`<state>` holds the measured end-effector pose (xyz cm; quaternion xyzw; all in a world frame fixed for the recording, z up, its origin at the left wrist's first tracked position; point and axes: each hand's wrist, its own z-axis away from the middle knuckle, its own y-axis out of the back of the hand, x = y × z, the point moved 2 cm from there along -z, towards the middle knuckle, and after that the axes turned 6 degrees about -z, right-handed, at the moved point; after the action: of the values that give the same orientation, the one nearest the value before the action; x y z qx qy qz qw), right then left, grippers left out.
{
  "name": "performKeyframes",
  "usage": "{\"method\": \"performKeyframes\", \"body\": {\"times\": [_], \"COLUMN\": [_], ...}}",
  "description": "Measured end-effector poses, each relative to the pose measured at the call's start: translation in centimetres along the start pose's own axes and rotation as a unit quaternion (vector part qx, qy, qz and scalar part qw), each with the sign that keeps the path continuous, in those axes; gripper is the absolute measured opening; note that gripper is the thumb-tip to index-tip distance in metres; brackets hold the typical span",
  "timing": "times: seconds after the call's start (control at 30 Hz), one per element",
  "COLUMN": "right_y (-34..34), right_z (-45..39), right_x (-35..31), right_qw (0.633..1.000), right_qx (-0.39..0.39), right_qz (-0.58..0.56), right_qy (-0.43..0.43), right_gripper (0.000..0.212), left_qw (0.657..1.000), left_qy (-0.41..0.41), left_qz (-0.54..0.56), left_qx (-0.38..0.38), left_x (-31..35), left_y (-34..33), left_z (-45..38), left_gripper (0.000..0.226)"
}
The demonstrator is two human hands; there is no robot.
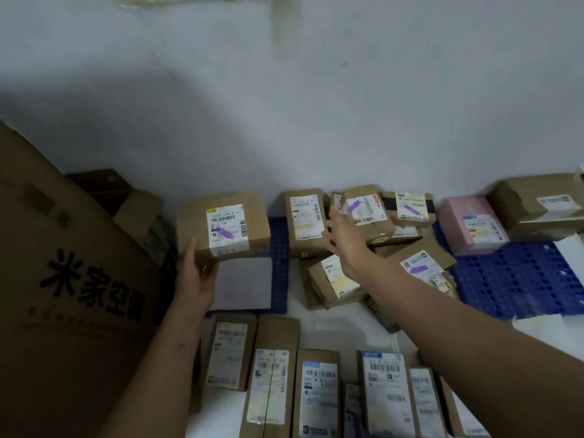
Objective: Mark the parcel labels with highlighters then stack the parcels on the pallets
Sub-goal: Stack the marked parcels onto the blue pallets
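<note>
Presently, findings as observed from the head view:

Left hand (197, 276): at 9 o'clock of centre, fingers curled on the near left lower corner of the brown parcel (224, 224), thumb on its front face.

Brown parcel: raised at a tilt above the blue pallet (279, 245); its white label (226, 229) faces up and carries a purple highlighter stroke.

White sheet (243, 282): lying flat on the pallet, directly at 6 o'clock of the held parcel.

Right hand (343, 235): near centre, fingers straight and slightly apart, fingertips at the right edge of the upright parcel (305, 221); whether they press it cannot be told.

Upright parcel: label shows a yellow mark; stands at 3 o'clock of the held parcel.

Marked stack (388, 216): several parcels with purple strokes, at 3 o'clock of the right hand, against the wall.

Pink box (471, 224): on the second blue pallet (518, 279), at 3 o'clock.

Large carton (72, 295): black printed characters, at 8 o'clock.

Near row of parcels (316, 393): at 6 o'clock, labels upward.
</note>
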<state>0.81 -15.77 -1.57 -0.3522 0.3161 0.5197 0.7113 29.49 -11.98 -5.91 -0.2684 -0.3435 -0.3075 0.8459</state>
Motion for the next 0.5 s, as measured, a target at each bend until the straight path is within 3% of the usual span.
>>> {"method": "performKeyframes", "body": {"times": [0.1,0.2,0.37,0.5], "right_y": [-2.6,-4.6,-6.4,-7.0], "right_z": [-0.7,-1.3,-2.4,-2.8], "right_x": [1.3,2.8,4.7,5.3], "right_qw": [1.0,0.998,0.997,0.995], "right_qx": [0.012,0.032,0.041,0.047], "right_qz": [0.016,0.04,0.053,0.065], "right_qy": [-0.019,-0.022,-0.048,-0.062], "right_gripper": [0.05,0.049,0.045,0.042], "left_qw": [0.999,0.995,0.986,0.989], "left_qy": [0.049,0.075,0.127,0.096], "left_qz": [-0.012,-0.059,-0.11,-0.102], "left_qx": [0.019,0.04,0.022,0.04], "left_x": [0.0,-0.4,-0.7,0.5], "left_y": [3.1,4.8,5.3,4.0], "left_z": [-2.4,-4.5,-7.9,-10.6], "left_gripper": [0.061,0.044,0.053,0.062]}}
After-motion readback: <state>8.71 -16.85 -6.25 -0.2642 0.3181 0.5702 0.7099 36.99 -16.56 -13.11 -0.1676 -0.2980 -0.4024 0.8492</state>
